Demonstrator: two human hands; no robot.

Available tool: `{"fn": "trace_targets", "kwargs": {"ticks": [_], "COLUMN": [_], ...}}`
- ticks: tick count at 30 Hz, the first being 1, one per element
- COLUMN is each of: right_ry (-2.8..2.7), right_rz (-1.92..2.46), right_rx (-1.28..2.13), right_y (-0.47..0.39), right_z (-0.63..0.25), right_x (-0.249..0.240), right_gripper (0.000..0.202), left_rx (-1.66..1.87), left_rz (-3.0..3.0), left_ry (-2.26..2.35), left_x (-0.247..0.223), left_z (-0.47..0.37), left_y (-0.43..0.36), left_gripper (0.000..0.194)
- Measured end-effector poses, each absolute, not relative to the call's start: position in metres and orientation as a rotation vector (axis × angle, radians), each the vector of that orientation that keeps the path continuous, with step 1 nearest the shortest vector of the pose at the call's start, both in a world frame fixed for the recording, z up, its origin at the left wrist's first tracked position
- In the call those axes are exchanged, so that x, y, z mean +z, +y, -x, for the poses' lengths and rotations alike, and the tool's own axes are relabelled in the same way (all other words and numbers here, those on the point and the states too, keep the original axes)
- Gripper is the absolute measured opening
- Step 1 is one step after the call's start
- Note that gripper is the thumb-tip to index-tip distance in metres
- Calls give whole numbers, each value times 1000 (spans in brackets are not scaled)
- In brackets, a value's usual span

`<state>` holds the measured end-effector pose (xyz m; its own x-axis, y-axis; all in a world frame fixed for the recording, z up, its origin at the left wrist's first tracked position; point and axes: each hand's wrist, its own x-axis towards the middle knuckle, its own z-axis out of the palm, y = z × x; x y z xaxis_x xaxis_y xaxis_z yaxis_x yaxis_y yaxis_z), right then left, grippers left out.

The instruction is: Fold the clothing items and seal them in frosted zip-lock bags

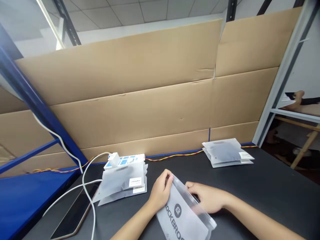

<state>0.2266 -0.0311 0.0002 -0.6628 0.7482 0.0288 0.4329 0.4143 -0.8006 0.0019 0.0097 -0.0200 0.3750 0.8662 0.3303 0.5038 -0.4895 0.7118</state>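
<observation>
A frosted plastic bag [183, 213] with dark ROCKBROS lettering is tilted above the black table. My left hand [161, 190] is closed on the bag's upper left corner, thumb against the edge. At the bag's opening edge is my right hand [206, 198], fingers bent; some show blurred through the plastic, and a small dark thing by them is too hidden to name. Labelled frosted bags [121, 181] lie stacked on the left, partly against a white power strip [135, 158]. More frosted bags [225, 151] rest at the back right.
A dark tablet-like device [75, 213] lies at the left under white cables [86, 186]. Cardboard panels [140, 110] stand behind the black table [270, 196]. Beyond the right post [282, 73], another person's arm [305, 108] shows.
</observation>
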Motion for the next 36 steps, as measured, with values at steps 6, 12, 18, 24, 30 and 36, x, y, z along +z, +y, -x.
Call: {"fn": "trace_targets", "kwargs": {"ticks": [6,12,18,24,30,36], "right_ry": [-1773,-1519,-1530,-1498,-1288,-1195], "right_rz": [1336,1497,1637,1662,1412,1389], "right_rx": [1302,1212,991,824,1072,1388], "right_y": [-11,12,-9,-24,-42,-78], "right_z": [-244,-291,-319,-337,-325,-292], "right_x": [-14,-21,-24,-3,12,-12], "right_gripper": [26,51,62,53,48,55], "left_rx": [848,639,309,355,456,622], "left_rz": [-2469,-2729,-2678,-2738,-2673,-2737], "left_ry": [1205,917,763,1266,1620,1602], "left_x": [-21,5,8,-28,-37,-6], "left_z": [-4,7,25,14,4,-2], "left_y": [5,-4,-1,37,81,59], "left_gripper": [32,34,47,48,43,35]}}
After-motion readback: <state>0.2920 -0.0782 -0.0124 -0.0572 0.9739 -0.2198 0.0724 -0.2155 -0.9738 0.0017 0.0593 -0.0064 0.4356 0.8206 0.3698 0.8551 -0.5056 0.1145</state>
